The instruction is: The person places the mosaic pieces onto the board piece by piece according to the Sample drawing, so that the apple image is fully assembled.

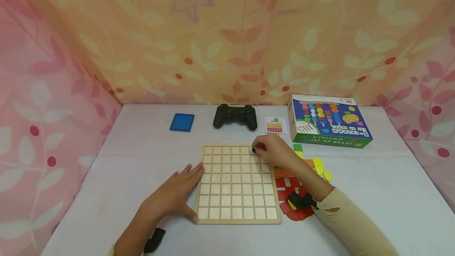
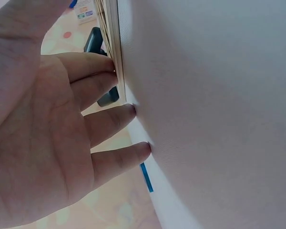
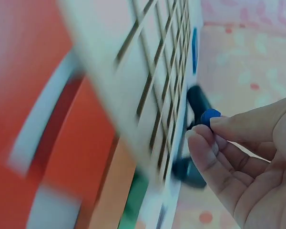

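From the head view, we see the wooden grid board (image 1: 236, 189) near the middle of the worktop's (image 1: 106, 192) near edge, our right hand (image 1: 277, 151) pinching a small blue piece (image 1: 254, 150) over its far row, close to the far right corner, while our left hand (image 1: 175, 194) spreads along its left border. In the left wrist view, our fingers (image 2: 121, 160) are straight, two tips at the board's edge. In the right wrist view, the piece sits at the right fingers' tips, long axis unclear, touching the board or not we cannot tell.
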Demonstrator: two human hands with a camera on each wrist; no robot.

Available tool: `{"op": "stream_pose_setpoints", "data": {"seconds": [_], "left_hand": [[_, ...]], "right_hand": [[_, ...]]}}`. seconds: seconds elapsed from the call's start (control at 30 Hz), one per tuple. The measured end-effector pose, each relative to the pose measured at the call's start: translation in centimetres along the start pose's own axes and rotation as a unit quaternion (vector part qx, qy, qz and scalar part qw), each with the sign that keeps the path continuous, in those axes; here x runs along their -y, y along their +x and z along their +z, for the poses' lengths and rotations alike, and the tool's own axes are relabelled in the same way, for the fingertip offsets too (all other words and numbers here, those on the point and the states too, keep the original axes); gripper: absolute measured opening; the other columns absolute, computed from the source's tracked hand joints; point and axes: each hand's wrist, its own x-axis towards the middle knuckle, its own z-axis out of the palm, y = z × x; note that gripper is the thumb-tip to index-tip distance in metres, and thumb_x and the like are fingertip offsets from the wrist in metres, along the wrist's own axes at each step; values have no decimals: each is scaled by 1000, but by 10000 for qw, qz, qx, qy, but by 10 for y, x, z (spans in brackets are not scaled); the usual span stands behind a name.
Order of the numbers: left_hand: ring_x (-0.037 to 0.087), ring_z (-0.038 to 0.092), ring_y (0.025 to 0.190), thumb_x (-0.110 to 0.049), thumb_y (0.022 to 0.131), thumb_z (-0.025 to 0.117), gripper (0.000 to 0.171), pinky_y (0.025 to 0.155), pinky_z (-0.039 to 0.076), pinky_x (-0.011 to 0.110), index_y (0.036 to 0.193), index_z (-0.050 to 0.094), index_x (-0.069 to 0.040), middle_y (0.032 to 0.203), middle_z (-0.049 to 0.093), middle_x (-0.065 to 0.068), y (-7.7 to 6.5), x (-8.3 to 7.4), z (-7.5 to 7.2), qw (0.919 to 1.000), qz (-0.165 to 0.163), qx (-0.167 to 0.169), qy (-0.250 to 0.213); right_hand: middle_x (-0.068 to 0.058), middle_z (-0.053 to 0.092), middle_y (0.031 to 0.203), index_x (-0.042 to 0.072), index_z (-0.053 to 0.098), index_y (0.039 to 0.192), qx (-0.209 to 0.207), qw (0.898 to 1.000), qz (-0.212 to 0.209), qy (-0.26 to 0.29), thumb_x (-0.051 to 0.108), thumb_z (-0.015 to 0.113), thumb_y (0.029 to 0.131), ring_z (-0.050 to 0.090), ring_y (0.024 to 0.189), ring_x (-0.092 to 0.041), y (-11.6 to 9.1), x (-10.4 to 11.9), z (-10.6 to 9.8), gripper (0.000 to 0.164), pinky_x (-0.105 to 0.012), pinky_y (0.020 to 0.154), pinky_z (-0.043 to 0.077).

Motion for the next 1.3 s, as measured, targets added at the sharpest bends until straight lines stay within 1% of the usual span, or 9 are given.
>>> {"op": "stream_pose_setpoints", "data": {"seconds": [0.17,0.27,0.47,0.6,0.8,0.9,1.17,1.23,1.3], "left_hand": [[34,16,151,-53,45,97,138,114,23,60,157,31,-7,165,22,7,0,2,0,10000,16,12,-2],[34,16,151,-54,46,96,138,115,23,60,158,31,-7,165,22,6,0,2,1,10000,20,37,-1],[35,17,151,-54,46,96,138,114,23,61,158,31,-7,165,22,6,1,1,0,10000,11,67,3],[35,17,151,-53,46,97,137,114,23,61,158,31,-7,165,23,7,1,0,0,10000,4,60,-16],[34,17,151,-53,47,97,137,114,23,61,158,31,-8,165,23,6,1,1,0,10000,-7,65,6],[35,17,151,-52,47,97,137,114,23,61,158,30,-7,165,22,7,1,0,-1,10000,12,78,-13],[33,15,151,-55,46,96,138,114,22,61,158,30,-8,165,21,5,1,1,1,9999,-36,104,-4],[33,15,151,-54,46,96,138,115,22,61,158,30,-9,165,21,5,1,2,1,9999,-58,101,-1],[33,15,151,-54,46,96,138,115,22,61,159,29,-9,165,21,5,2,2,1,9999,-73,105,-3]], "right_hand": [[4,66,78,7,75,89,104,9995,-285,47,0,68,88,55,71,-13,17,17,18,10,-31,70,51],[5,65,76,8,74,87,240,9987,-447,29,-1,67,87,55,69,-10,25,26,28,11,-29,67,49],[4,65,76,9,73,88,421,9963,-700,-259,-2,67,88,57,70,-12,37,45,47,13,-30,67,49],[4,64,76,10,71,85,455,9953,-644,-563,-3,67,88,56,70,-12,41,53,56,14,-31,68,50],[5,56,66,13,61,69,287,9942,-540,-887,-3,65,88,50,62,-12,43,61,60,24,-30,60,46],[5,53,62,15,58,65,283,9941,-389,-972,-1,66,88,49,60,-13,43,64,60,29,-30,58,45],[5,50,56,15,55,61,260,9948,-84,-980,1,67,89,47,55,-13,46,67,65,33,-29,52,42],[4,50,56,14,55,60,268,9937,-22,-1089,3,68,89,46,54,-13,47,69,66,34,-29,52,42],[2,52,57,13,57,60,277,9896,48,-1414,5,69,90,46,54,-13,46,72,67,33,-30,51,44]]}}
